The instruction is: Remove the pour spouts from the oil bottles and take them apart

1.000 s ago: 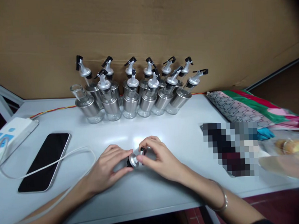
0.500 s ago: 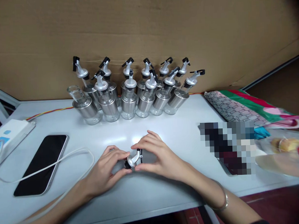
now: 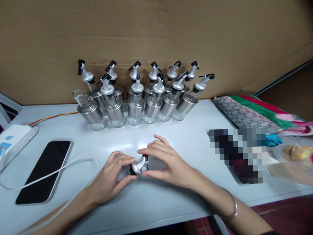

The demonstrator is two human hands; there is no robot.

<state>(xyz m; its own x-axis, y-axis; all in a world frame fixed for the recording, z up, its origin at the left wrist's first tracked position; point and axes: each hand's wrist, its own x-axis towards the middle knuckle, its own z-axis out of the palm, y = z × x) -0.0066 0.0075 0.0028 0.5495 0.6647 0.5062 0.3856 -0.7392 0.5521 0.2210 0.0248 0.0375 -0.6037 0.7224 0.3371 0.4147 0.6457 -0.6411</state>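
Note:
A silver pourer spout with black parts [image 3: 138, 165] lies between both hands just above the white table [image 3: 154, 203]. My left hand [image 3: 111, 177] pinches its black base end with thumb and forefinger. My right hand [image 3: 164, 163] pinches its tip end, other fingers curled over. Behind them stand several glass-and-steel oil bottles with pourer tops [image 3: 143, 101]. One bottle without a top [image 3: 88, 111] stands at the left end of the group.
A black phone [image 3: 45, 171] with a white cable [image 3: 55, 170] lies at left, beside a white power strip [image 3: 11, 141]. A patterned bag [image 3: 254, 112], a blurred patch and a plastic bag of food [image 3: 296, 159] are at right. Cardboard forms the back wall.
The spout has been turned between my fingers, and my right hand's fingers have shifted from over its cap to its tip. My hands stay in the same spot.

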